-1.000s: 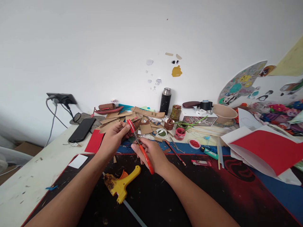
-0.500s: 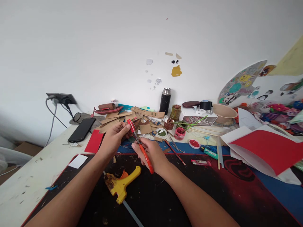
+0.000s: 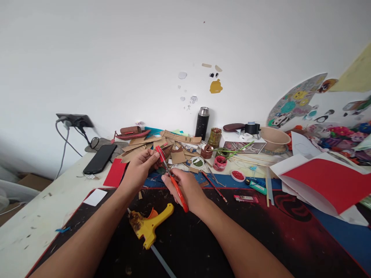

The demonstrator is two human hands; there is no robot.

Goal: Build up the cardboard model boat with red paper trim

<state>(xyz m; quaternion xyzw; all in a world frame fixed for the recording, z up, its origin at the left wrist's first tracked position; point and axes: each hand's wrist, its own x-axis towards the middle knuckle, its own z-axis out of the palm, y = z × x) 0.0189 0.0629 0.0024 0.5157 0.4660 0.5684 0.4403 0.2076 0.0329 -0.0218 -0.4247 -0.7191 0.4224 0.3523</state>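
My left hand [image 3: 146, 164] pinches a small red paper strip [image 3: 158, 149] between thumb and fingertips. My right hand [image 3: 185, 187] is wrapped round the orange handles of a pair of scissors [image 3: 176, 186], whose blades point up and left along the strip. Blades and strip overlap, so I cannot tell how far the paper is cut. Below both hands a yellow hot glue gun [image 3: 149, 226] lies on the black mat, a glue stick trailing from its rear. A larger red paper piece [image 3: 115, 173] lies left of my left hand.
Behind my hands are cardboard scraps [image 3: 178, 154], a black flask [image 3: 202, 125] and open paint jars [image 3: 220, 163]. A phone [image 3: 100, 159] and a white card [image 3: 95, 197] lie left. Right are a pencil [image 3: 213, 186], a lighter [image 3: 245, 199] and a large red sheet [image 3: 327, 181].
Almost nothing differs. Both hands keep the same hold on the scissors and the red strip; the view has shifted very slightly.
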